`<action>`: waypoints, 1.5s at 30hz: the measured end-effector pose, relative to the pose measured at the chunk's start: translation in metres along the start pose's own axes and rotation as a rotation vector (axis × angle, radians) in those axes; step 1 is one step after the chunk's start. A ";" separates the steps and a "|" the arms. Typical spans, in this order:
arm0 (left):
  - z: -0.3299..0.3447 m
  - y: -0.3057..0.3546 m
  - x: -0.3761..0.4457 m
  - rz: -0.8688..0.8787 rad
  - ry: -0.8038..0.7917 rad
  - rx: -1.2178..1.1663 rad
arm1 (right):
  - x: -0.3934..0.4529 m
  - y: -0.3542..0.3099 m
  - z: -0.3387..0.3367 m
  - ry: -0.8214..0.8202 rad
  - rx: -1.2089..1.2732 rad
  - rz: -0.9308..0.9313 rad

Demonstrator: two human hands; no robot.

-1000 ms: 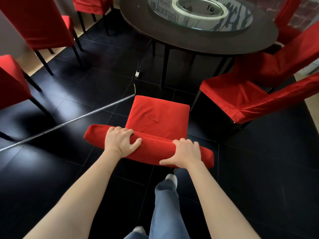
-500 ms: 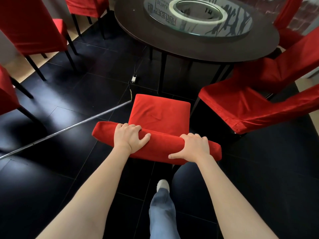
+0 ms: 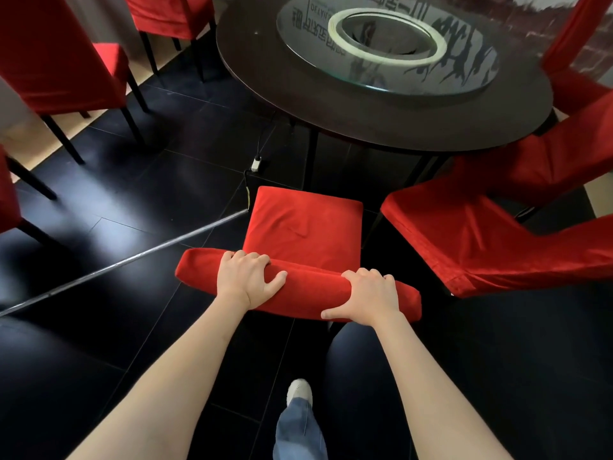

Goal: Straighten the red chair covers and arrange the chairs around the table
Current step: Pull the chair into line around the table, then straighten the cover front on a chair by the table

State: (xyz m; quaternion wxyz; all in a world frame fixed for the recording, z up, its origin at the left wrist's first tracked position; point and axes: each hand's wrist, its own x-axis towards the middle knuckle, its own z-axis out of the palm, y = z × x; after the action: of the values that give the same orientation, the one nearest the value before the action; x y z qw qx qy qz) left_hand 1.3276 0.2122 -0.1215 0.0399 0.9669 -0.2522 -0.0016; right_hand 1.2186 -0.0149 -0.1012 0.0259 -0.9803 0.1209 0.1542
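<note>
A chair in a red cover (image 3: 303,224) stands in front of me, its seat facing the round dark table (image 3: 381,114). My left hand (image 3: 247,280) grips the left part of its backrest top, fingers curled over the far side. My right hand (image 3: 368,298) grips the right part of the same backrest. The seat cover shows a few creases. The seat's front edge lies close to the table's near rim.
Two red-covered chairs (image 3: 481,240) lean at the table's right side. More red chairs (image 3: 63,58) stand at the left and back. A metal rod (image 3: 126,260) and a cable with a white plug (image 3: 255,163) lie on the black tile floor. My foot (image 3: 298,391) is below.
The chair has moved forward toward the table with both hands holding its backrest, and I have stepped closer; the table now fills more of the view.
</note>
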 end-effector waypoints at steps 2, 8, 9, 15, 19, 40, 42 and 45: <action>0.000 0.003 0.015 -0.007 -0.001 0.002 | 0.013 0.007 -0.004 -0.004 0.004 0.004; 0.002 0.008 0.052 -0.014 -0.004 0.002 | 0.048 0.022 -0.014 -0.013 0.005 0.000; 0.002 0.008 0.057 -0.016 -0.004 0.003 | 0.053 0.023 -0.015 -0.012 0.008 -0.002; 0.002 0.008 0.081 -0.024 -0.018 -0.012 | 0.074 0.030 -0.022 -0.016 0.004 -0.009; 0.003 0.008 0.083 -0.026 -0.023 -0.005 | 0.077 0.030 -0.022 -0.036 0.007 -0.015; -0.052 -0.081 0.083 -0.385 0.142 -0.308 | 0.145 -0.050 -0.079 -0.167 0.239 -0.239; -0.057 -0.105 0.075 -0.447 0.176 -0.311 | 0.159 -0.076 -0.087 -0.167 0.227 -0.293; -0.063 -0.144 0.061 -0.526 0.190 -0.310 | 0.177 -0.119 -0.100 -0.162 0.197 -0.358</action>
State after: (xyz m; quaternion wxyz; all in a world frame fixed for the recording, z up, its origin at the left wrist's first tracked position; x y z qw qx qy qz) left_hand 1.4520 0.3126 -0.0689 0.2084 0.9771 0.0145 0.0403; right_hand 1.4402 0.0511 -0.0593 0.1581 -0.9632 -0.0431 0.2128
